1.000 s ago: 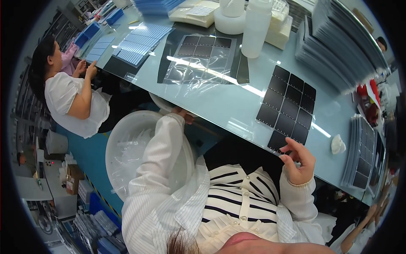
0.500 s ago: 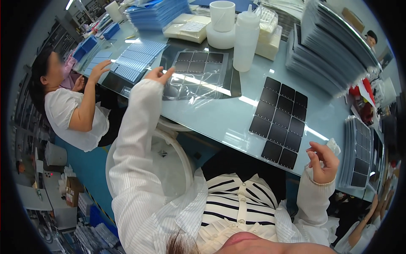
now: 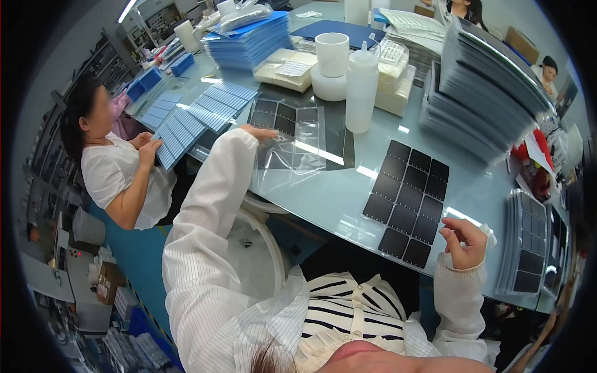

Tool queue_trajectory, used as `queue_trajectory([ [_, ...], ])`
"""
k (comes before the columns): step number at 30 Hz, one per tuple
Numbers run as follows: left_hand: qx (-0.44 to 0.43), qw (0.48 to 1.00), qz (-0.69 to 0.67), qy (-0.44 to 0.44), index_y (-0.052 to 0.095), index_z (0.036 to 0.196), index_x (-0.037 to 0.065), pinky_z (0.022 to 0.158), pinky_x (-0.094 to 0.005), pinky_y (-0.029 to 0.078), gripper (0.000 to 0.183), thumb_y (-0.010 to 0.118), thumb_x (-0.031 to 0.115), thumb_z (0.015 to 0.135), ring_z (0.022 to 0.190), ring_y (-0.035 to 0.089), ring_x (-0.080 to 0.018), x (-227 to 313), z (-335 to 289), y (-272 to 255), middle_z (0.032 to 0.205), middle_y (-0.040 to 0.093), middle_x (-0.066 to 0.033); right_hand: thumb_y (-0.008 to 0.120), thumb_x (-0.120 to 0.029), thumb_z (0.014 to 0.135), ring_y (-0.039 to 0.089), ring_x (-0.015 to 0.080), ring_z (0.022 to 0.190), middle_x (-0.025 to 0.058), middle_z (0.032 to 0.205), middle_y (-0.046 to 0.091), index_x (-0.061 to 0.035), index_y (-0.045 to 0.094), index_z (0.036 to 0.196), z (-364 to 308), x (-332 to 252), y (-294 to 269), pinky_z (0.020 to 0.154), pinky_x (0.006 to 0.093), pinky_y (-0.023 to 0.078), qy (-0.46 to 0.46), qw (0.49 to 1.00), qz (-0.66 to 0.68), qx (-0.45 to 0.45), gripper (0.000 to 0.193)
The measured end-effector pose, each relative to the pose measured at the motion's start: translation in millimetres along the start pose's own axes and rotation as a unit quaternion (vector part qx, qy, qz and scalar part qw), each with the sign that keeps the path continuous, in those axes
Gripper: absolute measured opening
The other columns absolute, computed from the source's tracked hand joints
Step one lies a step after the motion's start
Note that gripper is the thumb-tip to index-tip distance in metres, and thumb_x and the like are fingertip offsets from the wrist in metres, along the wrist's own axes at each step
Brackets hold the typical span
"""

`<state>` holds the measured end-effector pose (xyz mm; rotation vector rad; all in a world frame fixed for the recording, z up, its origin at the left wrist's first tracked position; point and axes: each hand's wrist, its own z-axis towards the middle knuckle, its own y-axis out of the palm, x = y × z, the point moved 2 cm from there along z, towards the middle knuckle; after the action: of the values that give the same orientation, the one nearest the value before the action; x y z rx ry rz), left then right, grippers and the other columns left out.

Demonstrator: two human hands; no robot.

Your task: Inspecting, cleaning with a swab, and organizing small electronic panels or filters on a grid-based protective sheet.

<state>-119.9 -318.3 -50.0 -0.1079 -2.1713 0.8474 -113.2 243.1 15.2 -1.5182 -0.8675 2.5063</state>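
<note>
My left hand (image 3: 260,132) reaches across the table, its fingers pinched at the side of a clear pocket sheet (image 3: 308,163) with dark square panels in its upper pockets. Below those, the pockets look clear, and glare covers part of the film. Beside the right edge of a second sheet of dark square panels (image 3: 398,193), my right hand (image 3: 465,242) hovers half-curled. A small gap shows between its thumb and forefinger, with nothing seen in them. A crumpled white tissue (image 3: 490,235) lies just behind its knuckles.
Beyond the sheets stand a white squeeze bottle (image 3: 360,93) and a white cup (image 3: 332,53). Tall stacks of filmed sheets (image 3: 482,93) rise at the right; another stack (image 3: 522,242) sits near the right edge. A co-worker (image 3: 127,158) at left holds a blue-striped sheet (image 3: 179,137).
My left hand has gone from hovering open to the clear sheet, which now bends at its left side. My right hand has moved nearer the dark panels. The co-worker has lifted a blue-striped sheet.
</note>
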Motion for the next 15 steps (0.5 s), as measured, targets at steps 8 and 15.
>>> queue_trajectory([
  [8, -0.143, 0.909, -0.297, 0.254, 0.056, 0.103, 0.002, 0.071, -0.0312, 0.047, 0.029, 0.067, 0.014, 0.080, 0.085, 0.059, -0.0187, 59, -155, 21, 0.096, 0.060, -0.0105, 0.066, 0.000, 0.074, 0.050, 0.0078, 0.050, 0.0079, 0.070, 0.060, 0.0018, 0.065, 0.089, 36, -58, 0, 0.045, 0.0185, 0.036, -0.167, 0.985, -0.034, -0.038, 0.016],
  [15, -0.230, 0.845, -0.280, 0.393, 0.050, 0.113, -0.005, 0.071, -0.0318, 0.051, 0.029, 0.053, 0.000, 0.085, 0.086, 0.060, -0.0243, 89, -253, 51, 0.103, 0.059, -0.0197, 0.073, -0.011, 0.072, 0.057, 0.0151, 0.065, 0.0112, 0.093, 0.060, 0.0002, 0.063, 0.098, 74, -115, 47, 0.055, 0.0232, 0.045, -0.302, 0.951, -0.020, -0.068, 0.031],
])
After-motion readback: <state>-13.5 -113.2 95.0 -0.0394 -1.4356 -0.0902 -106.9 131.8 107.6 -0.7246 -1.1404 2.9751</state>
